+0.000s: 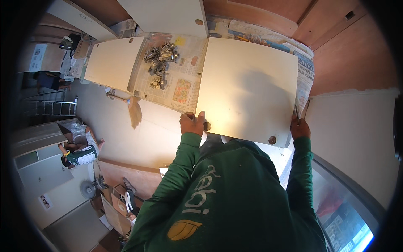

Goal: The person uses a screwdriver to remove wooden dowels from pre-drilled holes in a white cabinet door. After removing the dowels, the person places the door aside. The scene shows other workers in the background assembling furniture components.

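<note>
A white cabinet door panel [222, 80] lies flat in front of me on newspaper, with a round hinge hole [272, 140] near its front right corner. Another hole sits at the front left corner, beside my left hand [192, 124]. That hand is closed on the corner, thumb on top, its other fingers partly hidden. At the panel's right edge my right hand [299, 128] is closed around a slim dark stick-like tool [297, 111], whose exact kind I cannot make out. Left of the panel, a pile of metal cabinet hinges [159, 61] rests on the newspaper [168, 94].
A second white panel [113, 63] lies further left; another [168, 17] stands behind. A broom [134, 111] is on the floor. Two other people [82, 155] are at the left, one crouching by a cabinet. A fan [88, 190] stands lower left; a glass-fronted case [344, 214] is at my right.
</note>
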The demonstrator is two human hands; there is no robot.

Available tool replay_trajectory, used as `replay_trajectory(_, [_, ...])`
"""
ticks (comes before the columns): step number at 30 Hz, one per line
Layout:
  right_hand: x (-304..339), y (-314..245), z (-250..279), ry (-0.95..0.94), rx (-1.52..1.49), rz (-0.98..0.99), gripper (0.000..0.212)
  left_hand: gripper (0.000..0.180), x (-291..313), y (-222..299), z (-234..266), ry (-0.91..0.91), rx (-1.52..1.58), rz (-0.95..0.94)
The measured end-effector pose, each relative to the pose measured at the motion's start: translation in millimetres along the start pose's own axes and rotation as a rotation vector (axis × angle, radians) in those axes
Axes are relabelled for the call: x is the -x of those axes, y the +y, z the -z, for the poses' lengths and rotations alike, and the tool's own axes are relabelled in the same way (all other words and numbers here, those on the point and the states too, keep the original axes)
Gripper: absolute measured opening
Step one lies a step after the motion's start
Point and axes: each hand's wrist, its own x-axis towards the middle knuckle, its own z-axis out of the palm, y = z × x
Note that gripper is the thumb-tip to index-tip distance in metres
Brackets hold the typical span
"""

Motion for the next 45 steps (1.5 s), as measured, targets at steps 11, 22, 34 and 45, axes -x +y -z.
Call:
replay_trajectory(11, [-9, 0, 21, -0.118, 0.004, -0.067, 0.095, 0.06, 31, 40, 52, -0.367, -0.076, -0.118])
replay_trajectory(22, [-43, -36, 10, 0.066, -0.007, -0.23, 0.12, 0.089, -13, 82, 11, -0.193, -0.126, -0.139])
replay_trajectory(34, [147, 0, 127, 0.727, -0.565, -0.365, 0.083, 0.065, 19, 184, 19, -0.345, 0.438, -0.626])
replay_trajectory(45, [329, 45, 316, 1.987, -0.224, 0.236, 0.04, 0.099, 157, 495, -47, -1.203, 0.728, -0.951])
